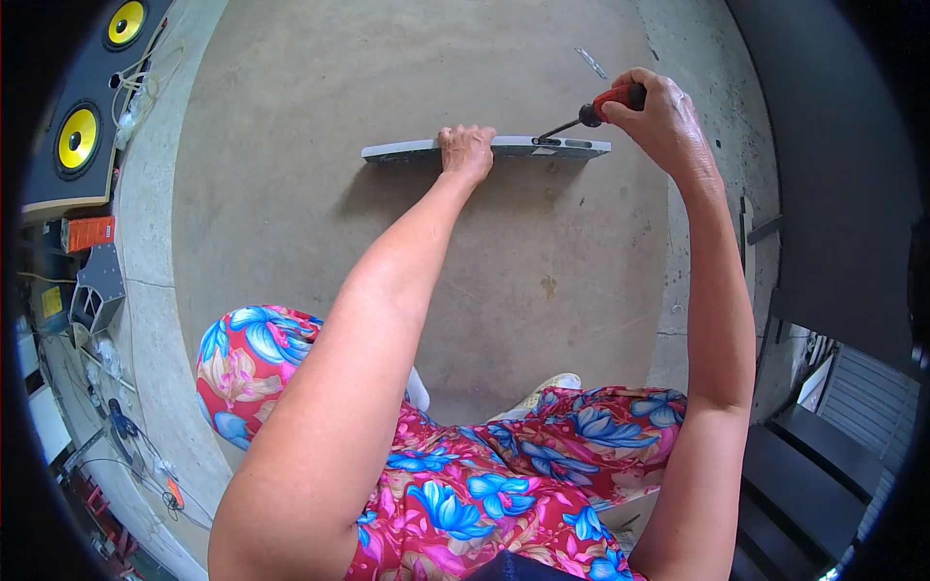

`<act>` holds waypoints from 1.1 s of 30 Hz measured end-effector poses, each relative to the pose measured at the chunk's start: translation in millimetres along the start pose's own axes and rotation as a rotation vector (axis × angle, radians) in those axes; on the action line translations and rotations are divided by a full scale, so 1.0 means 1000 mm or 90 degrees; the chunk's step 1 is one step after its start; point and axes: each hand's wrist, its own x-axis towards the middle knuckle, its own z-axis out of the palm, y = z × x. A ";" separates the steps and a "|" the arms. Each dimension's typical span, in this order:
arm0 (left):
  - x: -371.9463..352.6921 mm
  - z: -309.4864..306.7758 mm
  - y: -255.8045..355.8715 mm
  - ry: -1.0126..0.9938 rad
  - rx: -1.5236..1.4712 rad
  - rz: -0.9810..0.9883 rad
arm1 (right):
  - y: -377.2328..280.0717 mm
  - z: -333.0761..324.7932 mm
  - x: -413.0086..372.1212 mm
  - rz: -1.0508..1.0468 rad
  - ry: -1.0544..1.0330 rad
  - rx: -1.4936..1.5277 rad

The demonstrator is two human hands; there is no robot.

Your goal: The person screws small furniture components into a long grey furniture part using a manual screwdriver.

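A long, flat grey-white panel (407,148) stands on its edge on the concrete floor, its narrow side facing up. My left hand (467,153) is closed over the top edge near its middle, fingers on the far side. In my right hand (664,118) is a screwdriver (612,105) with a red and black handle, gripped at the handle's end. Its shaft slants down to the left, and the tip is right at a dark slot near the panel's right end. Another dark slot and a small white label show beside the tip.
A small clear packet or strip (591,63) lies on the floor (387,68) beyond my right hand. Speakers with yellow cones (77,139) stand at the left, above an orange box (88,233) and loose cables. Dark panels (823,145) line the right side.
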 end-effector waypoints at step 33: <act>-0.002 -0.004 0.004 -0.009 0.007 -0.001 | -0.003 0.005 -0.001 -0.012 0.003 -0.097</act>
